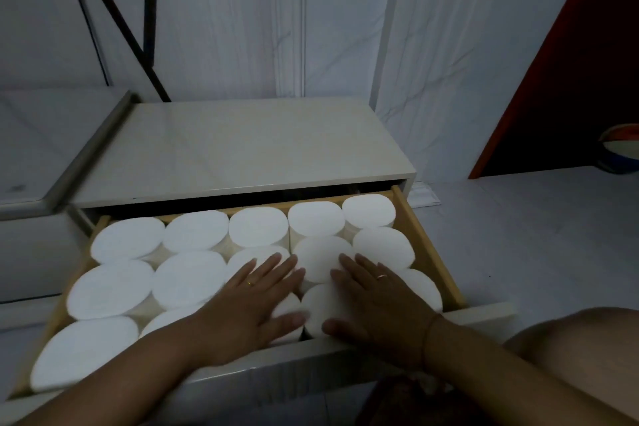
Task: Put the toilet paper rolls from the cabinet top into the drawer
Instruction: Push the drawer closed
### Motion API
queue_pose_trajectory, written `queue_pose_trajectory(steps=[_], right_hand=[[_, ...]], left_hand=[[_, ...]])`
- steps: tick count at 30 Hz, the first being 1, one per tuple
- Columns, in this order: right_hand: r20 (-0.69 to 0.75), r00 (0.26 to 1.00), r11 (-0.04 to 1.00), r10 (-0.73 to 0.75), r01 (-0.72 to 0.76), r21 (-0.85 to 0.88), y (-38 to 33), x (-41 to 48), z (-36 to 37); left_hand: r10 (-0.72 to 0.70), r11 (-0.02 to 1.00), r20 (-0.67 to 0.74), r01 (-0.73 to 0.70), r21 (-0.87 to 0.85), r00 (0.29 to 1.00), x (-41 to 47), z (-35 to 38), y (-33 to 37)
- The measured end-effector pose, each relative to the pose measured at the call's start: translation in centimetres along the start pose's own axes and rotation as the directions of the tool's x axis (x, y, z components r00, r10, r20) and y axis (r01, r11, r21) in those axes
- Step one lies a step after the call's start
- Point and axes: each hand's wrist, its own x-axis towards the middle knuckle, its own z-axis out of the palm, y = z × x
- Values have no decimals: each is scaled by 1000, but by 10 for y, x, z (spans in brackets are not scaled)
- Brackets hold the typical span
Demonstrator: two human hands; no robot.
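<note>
Left hand (256,304) and right hand (377,301) flat, fingers straight, atop toilet paper rolls (193,230) wall-to-wall in the drawer (429,249).

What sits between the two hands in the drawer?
Head view: white roll tops only, a front roll and the roll behind it, between left hand and right hand.

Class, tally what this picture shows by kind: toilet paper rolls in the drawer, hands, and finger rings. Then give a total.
Toilet paper rolls: 15
Hands: 2, left hand and right hand
Rings: 2, one per hand
Total: 19
</note>
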Motion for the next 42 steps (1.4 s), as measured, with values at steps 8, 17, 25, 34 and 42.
queue_pose_trajectory(steps=[8, 17, 25, 34, 42], right_hand=[[-245, 951, 976, 190, -210, -59, -35, -30, 1], [-312, 893, 943, 325, -331, 35, -57, -44, 25], [-370, 875, 947, 312, -317, 51, -49, -22, 22], [-460, 856, 970, 236, -234, 63, -33, 20, 16], [-486, 865, 978, 127, -190, -81, -9, 71, 3]], left_hand=[[-196, 968, -194, 221, 119, 961, -99, 1, 6], [-335, 921, -356, 383, 74, 873, -124, 28, 10], [-305, 912, -392, 385, 143, 868, -110, 18, -2], [-314, 877, -478, 443, 184, 820, -76, 5, -21], [-314, 875, -513, 453, 171, 799, -34, -9, -58]])
